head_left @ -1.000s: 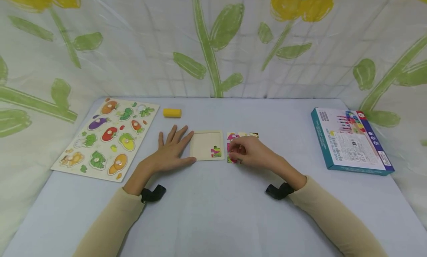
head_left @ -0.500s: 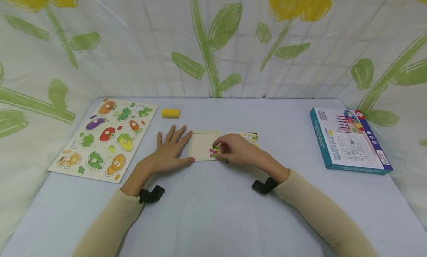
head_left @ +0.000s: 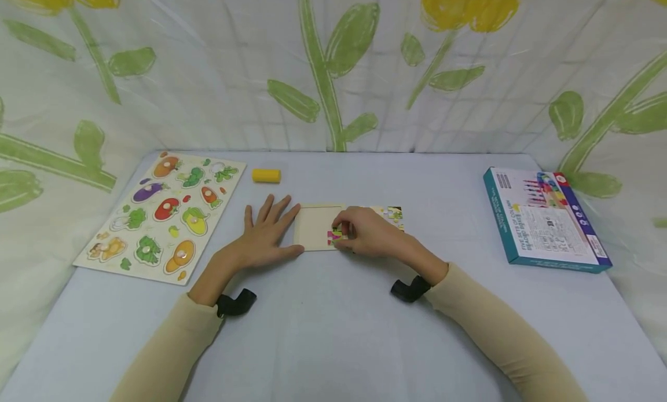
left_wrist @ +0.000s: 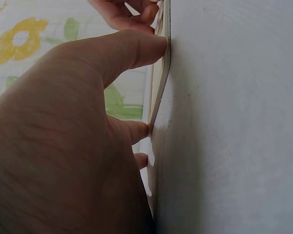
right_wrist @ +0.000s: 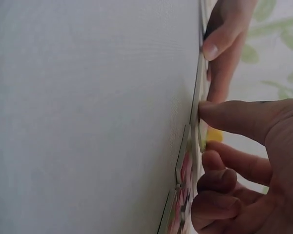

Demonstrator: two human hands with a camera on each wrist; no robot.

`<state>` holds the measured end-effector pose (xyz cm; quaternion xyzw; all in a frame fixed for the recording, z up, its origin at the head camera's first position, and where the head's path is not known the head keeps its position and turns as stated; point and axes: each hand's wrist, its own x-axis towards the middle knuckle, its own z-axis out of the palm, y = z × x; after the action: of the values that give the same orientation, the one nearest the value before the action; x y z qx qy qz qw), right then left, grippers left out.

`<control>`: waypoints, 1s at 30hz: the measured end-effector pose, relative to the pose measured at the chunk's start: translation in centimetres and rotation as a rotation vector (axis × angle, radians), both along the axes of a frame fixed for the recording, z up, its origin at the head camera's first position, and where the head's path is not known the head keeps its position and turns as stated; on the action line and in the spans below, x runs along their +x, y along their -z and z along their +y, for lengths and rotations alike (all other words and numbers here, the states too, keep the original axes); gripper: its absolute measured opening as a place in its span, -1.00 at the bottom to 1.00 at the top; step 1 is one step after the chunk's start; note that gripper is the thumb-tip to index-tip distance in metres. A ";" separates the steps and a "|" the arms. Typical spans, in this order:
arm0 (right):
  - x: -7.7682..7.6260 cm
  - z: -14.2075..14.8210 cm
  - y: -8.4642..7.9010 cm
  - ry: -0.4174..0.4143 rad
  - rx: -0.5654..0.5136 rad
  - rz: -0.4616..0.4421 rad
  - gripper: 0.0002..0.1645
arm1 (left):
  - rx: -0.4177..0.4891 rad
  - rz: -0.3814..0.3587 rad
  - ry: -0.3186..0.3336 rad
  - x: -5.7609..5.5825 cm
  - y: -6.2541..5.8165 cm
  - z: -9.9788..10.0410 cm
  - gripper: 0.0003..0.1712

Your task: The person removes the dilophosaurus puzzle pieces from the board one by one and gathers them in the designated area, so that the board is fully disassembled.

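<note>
A small square wooden puzzle tray lies mid-table. My left hand is spread flat at its left side, with thumb and forefinger against the edge; in the left wrist view the thumb touches the rim. Pink and green jigsaw pieces show in the tray's lower right corner. There my right hand pinches a puzzle piece, mostly hidden by its fingertips; a greenish bit shows between thumb and forefinger in the right wrist view. Under that hand, more puzzle pieces lie right of the tray, partly covered.
A vegetable peg board lies at the left. Behind the left hand rests a yellow cylinder. A blue and white box sits on the right. A curtain with painted flowers hangs behind the table.
My right hand has moved left from the loose puzzle pieces to the tray's lower right corner, and hardly shifts over the last half second. The left hand stays at the tray's edge.
</note>
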<state>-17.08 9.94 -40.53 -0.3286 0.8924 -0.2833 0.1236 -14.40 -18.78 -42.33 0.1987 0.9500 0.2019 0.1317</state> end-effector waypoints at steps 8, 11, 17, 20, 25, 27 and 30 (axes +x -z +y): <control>0.2 -0.1 -0.2 0.023 0.001 0.014 -0.65 | 0.002 -0.003 -0.001 -0.1 0.0 0.0 0.11; 0.2 -0.1 -0.4 0.022 -0.031 -0.009 -0.70 | 0.001 -0.006 -0.002 -0.1 0.0 0.0 0.11; 0.2 0.2 -0.6 0.032 -0.107 -0.074 -0.85 | -0.014 -0.008 -0.004 -0.1 -0.1 0.1 0.12; 0.1 0.4 -0.5 0.035 -0.120 -0.069 -0.87 | -0.020 -0.007 -0.004 -0.1 -0.1 0.1 0.12; -0.1 1.1 -0.4 0.052 -0.130 -0.045 -0.89 | -0.013 -0.007 -0.003 -0.1 -0.1 0.1 0.11; 0.0 1.5 -0.6 0.061 -0.135 -0.049 -0.89 | -0.011 -0.009 -0.002 -0.1 -0.2 0.1 0.11; 0.2 2.4 -0.9 0.066 -0.145 -0.045 -0.89 | -0.003 -0.013 0.001 -0.1 -0.1 0.1 0.11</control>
<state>-16.92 12.31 -39.67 -0.3007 0.8769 -0.3583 0.1104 -14.46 -18.72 -42.20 0.1975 0.9493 0.2015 0.1384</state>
